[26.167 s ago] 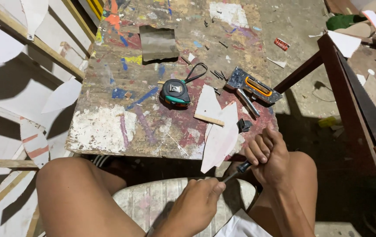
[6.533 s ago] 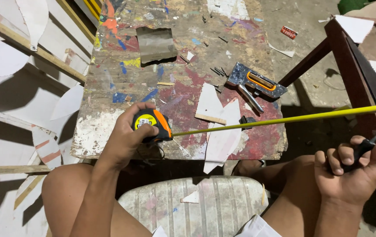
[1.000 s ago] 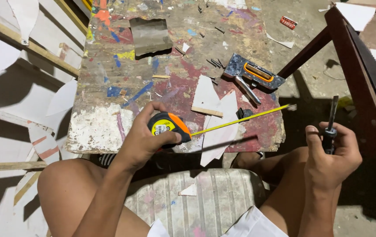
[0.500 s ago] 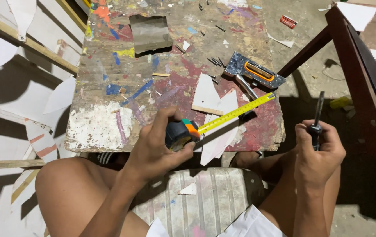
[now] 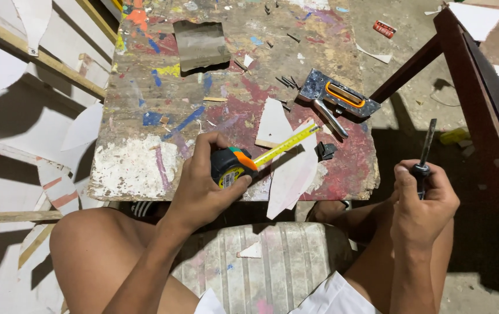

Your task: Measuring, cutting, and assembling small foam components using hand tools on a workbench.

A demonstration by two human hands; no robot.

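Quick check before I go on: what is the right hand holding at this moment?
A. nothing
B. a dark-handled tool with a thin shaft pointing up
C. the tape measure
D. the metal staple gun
B: the right hand is closed around a dark-handled tool whose thin shaft points up, while the tape measure is in the left hand and the staple gun lies untouched on the paint-stained table.

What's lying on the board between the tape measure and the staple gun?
In the head view, the yellow tape blade runs out from the tape measure in the left hand over white offcuts toward the staple gun.
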